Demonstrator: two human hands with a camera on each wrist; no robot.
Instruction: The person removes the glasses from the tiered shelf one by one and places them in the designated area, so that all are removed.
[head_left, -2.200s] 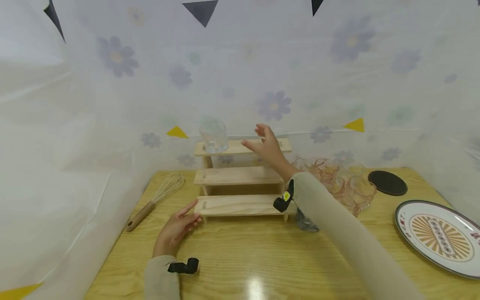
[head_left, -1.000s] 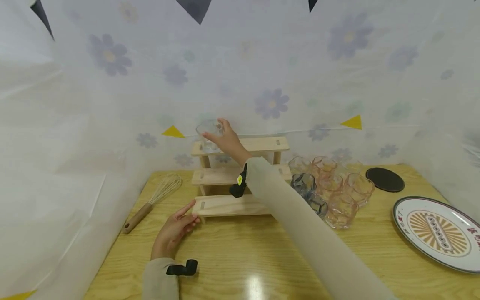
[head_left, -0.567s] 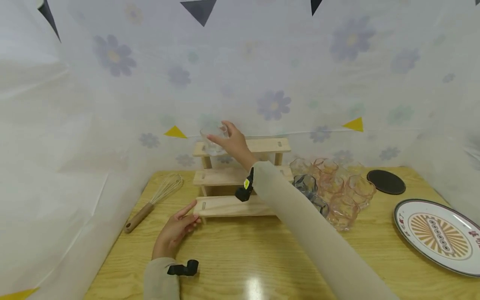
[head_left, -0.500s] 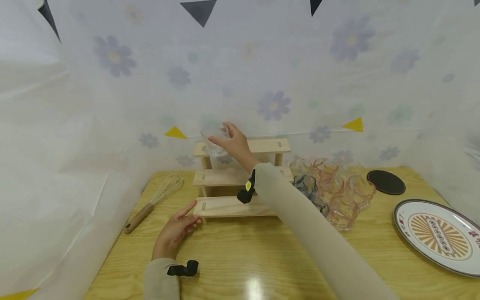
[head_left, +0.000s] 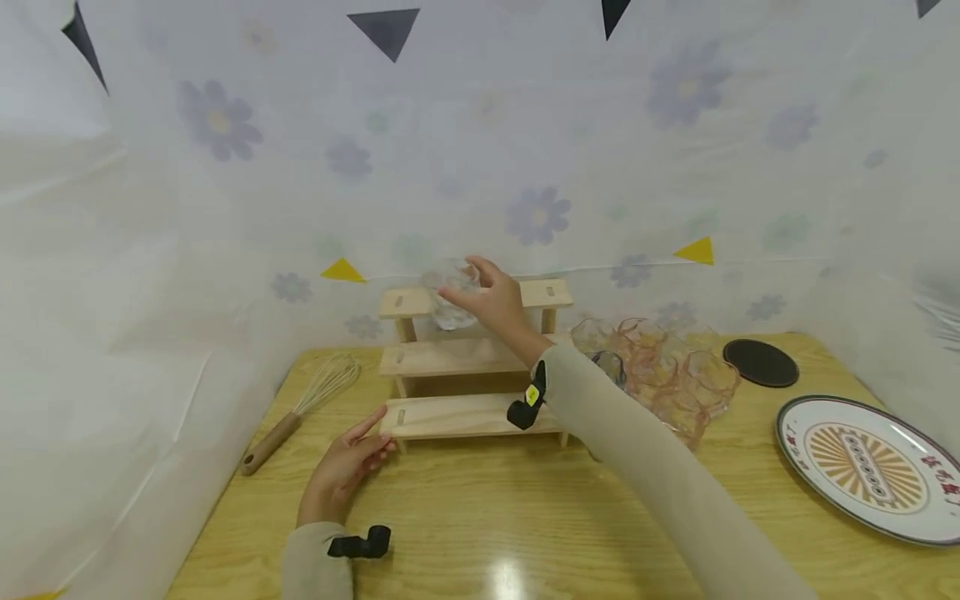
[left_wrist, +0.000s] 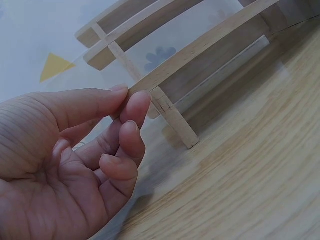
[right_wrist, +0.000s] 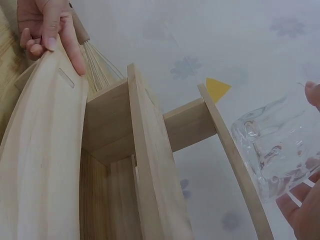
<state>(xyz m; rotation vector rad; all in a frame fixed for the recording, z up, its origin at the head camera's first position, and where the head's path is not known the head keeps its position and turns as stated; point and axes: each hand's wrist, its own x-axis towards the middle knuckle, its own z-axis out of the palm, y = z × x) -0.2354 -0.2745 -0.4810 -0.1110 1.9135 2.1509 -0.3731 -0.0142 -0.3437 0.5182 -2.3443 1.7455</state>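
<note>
A three-step wooden shelf rack (head_left: 450,358) stands on the wood-grain table. At its top tier, my right hand (head_left: 497,302) grips a clear drinking glass (head_left: 448,310) with thumb and fingers on its sides. In the right wrist view the glass (right_wrist: 275,145) has dented, wavy walls and sits right at the top board. My left hand (head_left: 343,468) pinches the left front corner of the lowest board. The left wrist view shows the thumb and index finger of that hand (left_wrist: 75,155) at the board's end, the other fingers curled loosely below.
Right of the rack stand several pink, clear and dark glasses (head_left: 708,379), partly behind the right sleeve. A black round coaster (head_left: 761,363) and a white patterned plate (head_left: 795,417) lie farther right. A whisk (head_left: 273,443) lies on the left. Flowered sheeting hangs behind and beside the table.
My right hand reached left to the glass on the top tier, took hold of it and moved it rightward along the board. My left hand stayed at the lowest board's corner.
</note>
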